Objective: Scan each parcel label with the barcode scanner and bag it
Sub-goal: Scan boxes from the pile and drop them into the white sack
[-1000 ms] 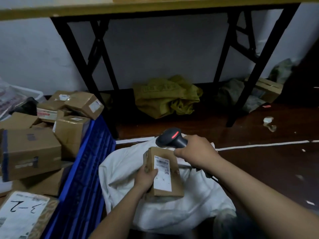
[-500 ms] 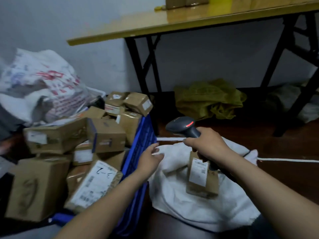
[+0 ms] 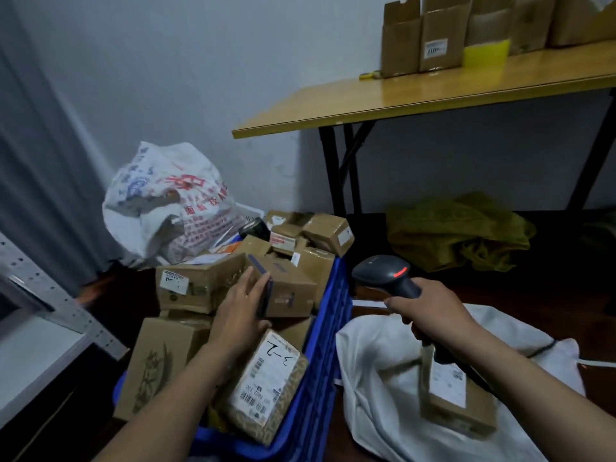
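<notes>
A person's left hand [image 3: 241, 310] reaches into a blue plastic crate [image 3: 328, 328] heaped with boxes, fingers straight and laid flat along a brown cardboard parcel with a blue-taped edge [image 3: 290, 288], not curled round it. The right hand [image 3: 431, 311] is clamped on the grip of a black handheld barcode scanner [image 3: 383, 273], its red light showing and its head pointing towards the crate. Below and just beside that hand, a small brown labelled parcel [image 3: 460, 408] lies in the mouth of a white cloth bag [image 3: 373, 371] spread on the floor. The step in hand looks to be picking the next parcel to scan. To do it well, the left hand would need to close thumb and fingers across the taped parcel's sides and lift it straight up, since it leans on a long brown cardboard box [image 3: 196, 285] beyond the fingertips and sits above a paper-wrapped parcel marked 3-2 [image 3: 266, 385] just under the wrist; a sideways drag could topple the heap. No label shows on the taped parcel's visible faces, so it probably has to be turned until one faces the scanner, held flat and steady between the two hands, then lowered into the bag beside the right hand.
</notes>
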